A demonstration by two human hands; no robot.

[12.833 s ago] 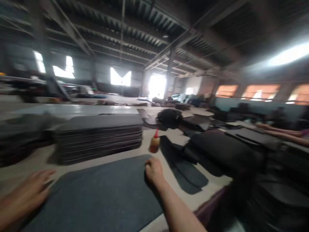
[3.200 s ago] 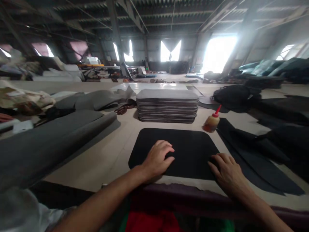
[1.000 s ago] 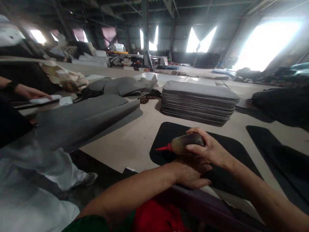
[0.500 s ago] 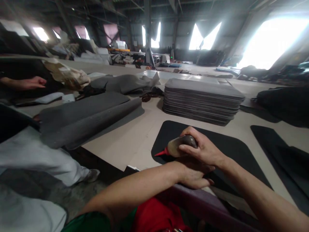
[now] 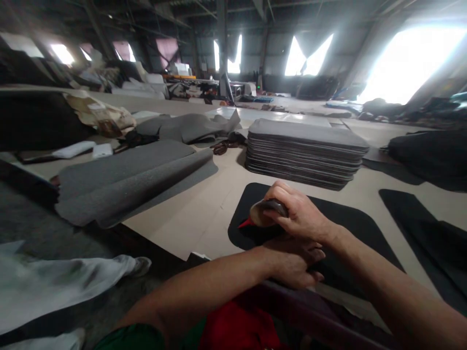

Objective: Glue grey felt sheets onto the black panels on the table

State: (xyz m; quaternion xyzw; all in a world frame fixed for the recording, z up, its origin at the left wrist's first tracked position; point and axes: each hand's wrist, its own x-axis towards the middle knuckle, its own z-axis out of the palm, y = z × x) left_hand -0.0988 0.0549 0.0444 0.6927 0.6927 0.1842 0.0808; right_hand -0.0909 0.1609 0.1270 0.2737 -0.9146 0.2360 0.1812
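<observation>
My right hand (image 5: 297, 214) is wrapped round a squeeze bottle (image 5: 260, 214) with a brownish body and a pointed red nozzle (image 5: 245, 223). The bottle is tilted, its nozzle pointing down and left over a black sheet (image 5: 335, 214) with rounded corners. Whether the tip touches the sheet I cannot tell. Below the bottle, my left hand (image 5: 292, 265) rests at the sheet's near edge, fingers extended and somewhat apart. My right forearm and hand partly cover the sheet.
Behind the sheet stands a tall stack of grey sheets (image 5: 302, 155). A folded grey sheet (image 5: 134, 175) lies at left, overhanging the table edge. Dark pieces (image 5: 419, 233) lie at right. Another person's pale-trousered leg (image 5: 73, 287) shows at lower left.
My right hand has shifted slightly left and up with the bottle, which now tips more steeply. The other person's hand at far left has left the view, and their legs have moved.
</observation>
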